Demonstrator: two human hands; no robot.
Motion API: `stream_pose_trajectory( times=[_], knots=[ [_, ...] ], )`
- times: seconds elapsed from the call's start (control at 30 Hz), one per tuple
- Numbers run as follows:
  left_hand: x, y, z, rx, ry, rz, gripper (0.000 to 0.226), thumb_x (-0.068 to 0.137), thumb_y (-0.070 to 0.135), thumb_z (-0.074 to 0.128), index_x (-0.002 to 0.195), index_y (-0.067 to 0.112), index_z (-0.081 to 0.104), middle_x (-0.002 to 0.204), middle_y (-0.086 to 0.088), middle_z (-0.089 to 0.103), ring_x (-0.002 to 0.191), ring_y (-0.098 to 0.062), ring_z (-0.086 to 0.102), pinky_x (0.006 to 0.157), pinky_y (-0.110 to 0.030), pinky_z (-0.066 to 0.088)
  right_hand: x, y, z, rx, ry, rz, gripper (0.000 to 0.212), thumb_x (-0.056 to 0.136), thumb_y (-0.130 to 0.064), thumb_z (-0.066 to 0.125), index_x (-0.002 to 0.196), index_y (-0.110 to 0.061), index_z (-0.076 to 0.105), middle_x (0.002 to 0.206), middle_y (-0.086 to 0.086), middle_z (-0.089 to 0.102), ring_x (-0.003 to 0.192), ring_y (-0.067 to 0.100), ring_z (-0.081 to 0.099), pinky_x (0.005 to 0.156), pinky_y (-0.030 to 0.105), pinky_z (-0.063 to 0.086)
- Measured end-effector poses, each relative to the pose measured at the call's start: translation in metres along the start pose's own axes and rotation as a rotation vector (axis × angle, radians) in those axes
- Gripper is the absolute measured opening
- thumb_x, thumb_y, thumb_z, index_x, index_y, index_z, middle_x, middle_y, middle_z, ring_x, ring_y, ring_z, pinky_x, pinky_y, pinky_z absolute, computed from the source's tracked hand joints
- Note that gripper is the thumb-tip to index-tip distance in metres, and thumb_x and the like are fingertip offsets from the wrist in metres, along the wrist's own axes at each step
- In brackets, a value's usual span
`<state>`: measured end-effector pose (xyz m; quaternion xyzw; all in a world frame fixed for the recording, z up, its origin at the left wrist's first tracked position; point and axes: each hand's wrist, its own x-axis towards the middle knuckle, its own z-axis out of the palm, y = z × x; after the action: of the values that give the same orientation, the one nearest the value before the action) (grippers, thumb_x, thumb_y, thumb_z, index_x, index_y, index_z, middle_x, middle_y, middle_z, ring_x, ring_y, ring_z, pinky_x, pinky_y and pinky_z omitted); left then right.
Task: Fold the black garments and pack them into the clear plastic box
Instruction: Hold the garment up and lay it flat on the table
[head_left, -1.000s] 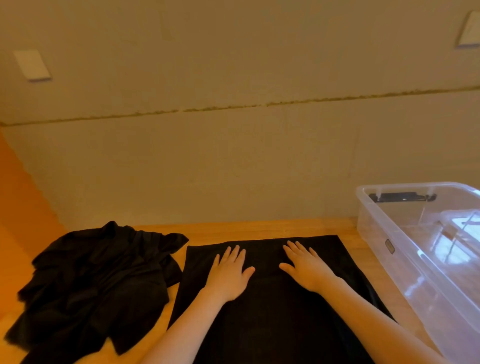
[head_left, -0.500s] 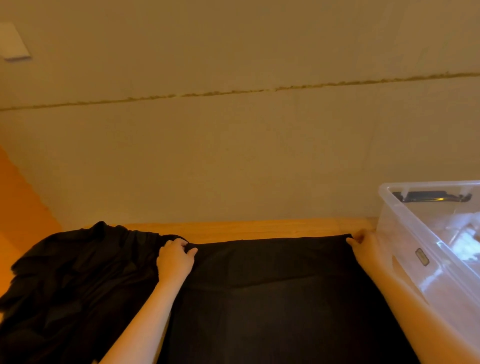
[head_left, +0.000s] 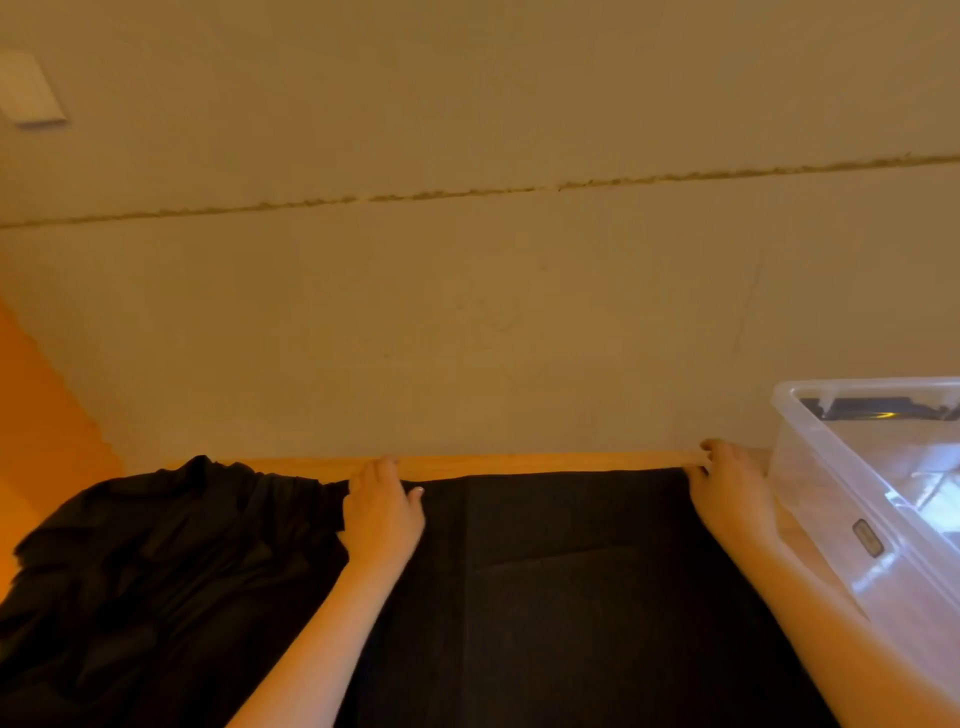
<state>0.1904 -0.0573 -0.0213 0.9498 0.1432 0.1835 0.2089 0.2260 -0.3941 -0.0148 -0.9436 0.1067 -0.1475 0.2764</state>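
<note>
Bare forearms, bare hands.
No sleeves, watch or rings in view on left hand or right hand; short, pale nails.

The flat garment is showing plain black, as is the crumpled heap of garments at left. The counter is glowing warm orange-brown (wood-toned). The plastic box is looking clear, with a dark handle. The wall is reading beige, crossed by a darker line.

No text, brand or number can be read; the small dark label on the clear plastic box at right is illegible.
</note>
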Motion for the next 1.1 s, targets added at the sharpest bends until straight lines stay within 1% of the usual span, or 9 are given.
stream_pose_trajectory(
  times=[0.1,0.23,0.5,0.63,0.7,0.8,0.9,1.03,1.1],
  knots=[
    [-0.033,0.03,0.003,0.073,-0.147,0.269,0.055,0.095,0.04,0.047,0.142,0.016,0.034,0.147,0.0,0.035,0.136,-0.018,0.031,0.109,-0.032,0.029,-0.032,-0.027,0.012,-0.061,-0.172,-0.264,0.048,0.094,-0.029,0.05,0.138,-0.013,0.04,0.141,0.005,0.044,0.129,0.021,0.041,0.103,0.033,0.036],
    [-0.07,0.03,0.012,0.188,-0.459,0.298,0.063,0.098,0.05,0.029,0.15,0.022,0.009,0.159,0.003,0.002,0.145,-0.015,-0.003,0.117,-0.037,0.002,-0.073,-0.032,0.022,-0.289,-0.55,-0.424,0.065,0.092,-0.057,0.026,0.148,-0.026,0.017,0.156,-0.008,0.01,0.144,0.01,0.004,0.116,0.032,0.006],
    [-0.086,-0.015,-0.034,0.262,-0.492,0.256,0.061,0.1,0.045,0.024,0.151,0.016,0.007,0.159,0.0,0.002,0.146,-0.016,-0.002,0.117,-0.032,0.003,-0.08,0.024,-0.03,-0.407,-0.469,-0.103,0.063,0.098,-0.048,0.02,0.149,-0.016,0.005,0.158,0.002,0.0,0.145,0.018,-0.002,0.118,0.038,0.008],
    [-0.132,0.017,-0.05,0.18,-0.437,0.348,0.062,0.1,0.043,0.028,0.15,0.016,0.005,0.159,0.001,0.0,0.145,-0.014,-0.005,0.116,-0.03,0.0,-0.137,-0.007,-0.041,-0.263,-0.447,-0.314,0.068,0.094,-0.054,0.022,0.149,-0.018,0.005,0.157,-0.002,0.0,0.144,0.013,-0.004,0.117,0.033,0.002],
    [-0.166,0.027,-0.05,0.162,-0.486,0.377,0.062,0.1,0.045,0.027,0.151,0.019,0.003,0.158,0.003,-0.003,0.145,-0.012,-0.007,0.116,-0.031,-0.002,-0.182,-0.022,-0.039,-0.241,-0.534,-0.448,0.091,0.072,-0.071,-0.001,0.149,-0.022,0.004,0.156,-0.008,-0.002,0.143,0.009,-0.007,0.115,0.03,-0.002],
    [-0.197,0.018,-0.048,0.232,-0.542,0.321,0.061,0.099,0.048,0.024,0.15,0.024,0.001,0.158,0.006,-0.005,0.145,-0.012,-0.009,0.116,-0.035,-0.003,-0.212,-0.009,-0.033,-0.324,-0.606,-0.466,0.127,0.04,-0.08,-0.032,0.149,-0.025,0.002,0.156,-0.01,-0.005,0.142,0.008,-0.01,0.115,0.032,-0.004],
    [-0.205,-0.006,-0.056,0.263,-0.502,0.259,0.059,0.099,0.049,0.021,0.15,0.027,0.001,0.158,0.01,-0.005,0.144,-0.01,-0.01,0.116,-0.034,-0.004,-0.208,0.025,-0.044,-0.369,-0.526,-0.365,0.138,0.029,-0.083,-0.039,0.149,-0.027,0.001,0.156,-0.012,-0.006,0.142,0.006,-0.009,0.115,0.032,-0.003],
    [-0.21,-0.026,-0.062,0.282,-0.45,0.21,0.073,0.088,0.063,0.006,0.15,0.024,0.001,0.158,0.009,-0.004,0.144,-0.01,-0.008,0.115,-0.031,-0.005,-0.208,0.057,-0.067,-0.441,-0.441,-0.232,0.136,0.032,-0.08,-0.043,0.149,-0.022,-0.003,0.156,-0.006,-0.007,0.143,0.01,-0.008,0.116,0.032,-0.001],
    [-0.214,-0.028,-0.062,0.235,-0.404,0.177,0.069,0.094,0.059,0.015,0.15,0.021,0.006,0.158,0.005,-0.001,0.145,-0.011,-0.006,0.115,-0.031,-0.004,-0.214,0.067,-0.073,-0.416,-0.38,-0.163,0.111,0.061,-0.081,-0.024,0.149,-0.019,0.0,0.157,-0.002,-0.003,0.144,0.014,-0.004,0.116,0.033,0.002]
  ],
)
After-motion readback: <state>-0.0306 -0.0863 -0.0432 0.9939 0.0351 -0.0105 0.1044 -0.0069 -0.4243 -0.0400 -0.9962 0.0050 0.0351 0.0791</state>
